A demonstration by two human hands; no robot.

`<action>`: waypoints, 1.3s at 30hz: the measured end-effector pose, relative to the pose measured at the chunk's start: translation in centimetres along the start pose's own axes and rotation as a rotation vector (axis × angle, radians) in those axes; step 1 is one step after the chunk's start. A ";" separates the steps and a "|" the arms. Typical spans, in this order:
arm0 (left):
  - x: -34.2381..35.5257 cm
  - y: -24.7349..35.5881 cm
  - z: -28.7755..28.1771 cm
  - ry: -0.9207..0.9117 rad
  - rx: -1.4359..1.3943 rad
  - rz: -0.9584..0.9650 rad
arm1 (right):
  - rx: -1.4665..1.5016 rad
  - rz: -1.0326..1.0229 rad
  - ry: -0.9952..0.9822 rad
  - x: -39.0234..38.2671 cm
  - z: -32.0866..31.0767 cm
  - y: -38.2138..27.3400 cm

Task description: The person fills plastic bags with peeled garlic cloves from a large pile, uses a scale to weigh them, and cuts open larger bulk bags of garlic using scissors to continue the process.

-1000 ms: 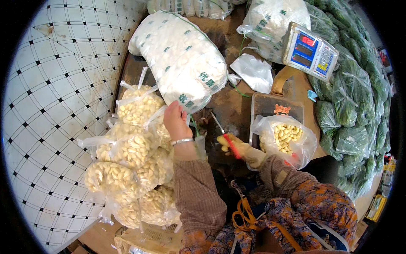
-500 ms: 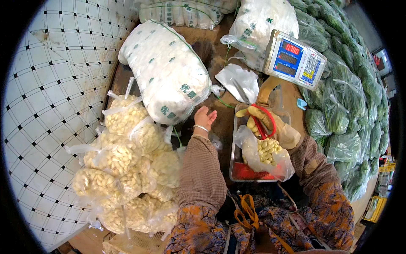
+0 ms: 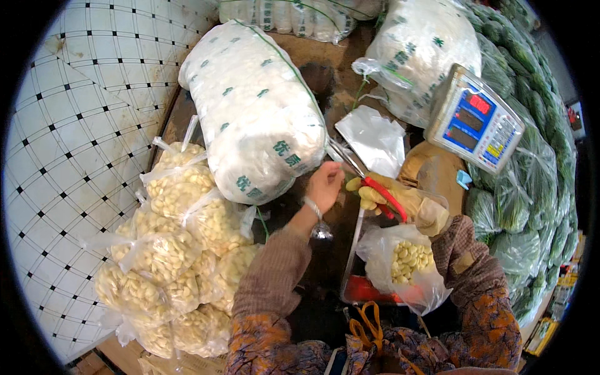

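My right hand, in a yellowish glove, grips red-handled scissors above the far end of a metal tray. The blades point up and left, toward the gathered end of a large white sack with green print. Close beside the blades is my bare left hand, a bracelet on its wrist. Its fingers are slightly bent and partly apart, with nothing visible in them. Below the scissors, an untied clear plastic bag of peeled garlic cloves sits in the tray.
Tied bags of garlic cloves are heaped at left. A digital scale display stands at right, near white plastic bags and a small blue object. Another white sack lies behind. Bagged green vegetables line the right side.
My left hand has moved right, close to the scissors. The scissors have turned, their blades now aimed toward the white sack's end, and my right hand has shifted off the garlic bag.
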State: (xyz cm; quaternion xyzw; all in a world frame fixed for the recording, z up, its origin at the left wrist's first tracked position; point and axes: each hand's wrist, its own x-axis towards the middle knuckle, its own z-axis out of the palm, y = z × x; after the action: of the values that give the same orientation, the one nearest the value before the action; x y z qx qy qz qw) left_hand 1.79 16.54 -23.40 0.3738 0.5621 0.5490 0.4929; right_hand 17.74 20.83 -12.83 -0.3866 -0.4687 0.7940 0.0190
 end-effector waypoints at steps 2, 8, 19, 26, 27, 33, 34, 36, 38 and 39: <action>-0.6 2.7 -2.6 0.249 0.579 0.601 | -0.187 -0.201 0.036 1.9 -0.6 -1.3; 0.0 3.6 -9.1 0.469 1.302 0.473 | -0.950 -0.178 -0.082 9.6 -1.6 -10.6; 0.0 2.8 -9.2 0.472 1.122 0.587 | -0.344 0.277 -0.131 10.8 4.3 -9.7; 0.1 2.2 -9.1 0.458 1.077 0.642 | -0.170 0.031 -0.004 12.5 6.2 -6.2; 0.1 2.3 -9.0 0.459 1.077 0.641 | -0.097 0.003 0.043 12.8 6.7 -6.1; -0.1 2.0 -9.8 0.499 0.961 0.650 | 0.094 -0.208 -0.136 16.3 8.0 -8.8; -0.2 1.9 -10.0 0.503 0.900 0.683 | 0.095 -0.210 -0.131 17.4 7.6 -9.4; -0.3 2.1 -10.6 0.504 0.851 0.711 | 0.160 -0.174 -0.155 19.9 7.5 -10.5; 0.0 3.3 -10.4 0.534 0.714 0.663 | 0.143 -0.268 -0.060 19.8 7.6 -12.3; 0.6 3.9 -11.2 0.574 0.727 0.699 | 0.126 -0.350 -0.005 20.1 8.2 -13.0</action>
State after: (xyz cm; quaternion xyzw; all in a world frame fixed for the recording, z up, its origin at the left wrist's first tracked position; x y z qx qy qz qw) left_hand -9.63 14.78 -20.68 0.5186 0.6688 0.5303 -0.0501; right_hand -5.82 29.99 -12.83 -0.2951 -0.4783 0.8073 0.1800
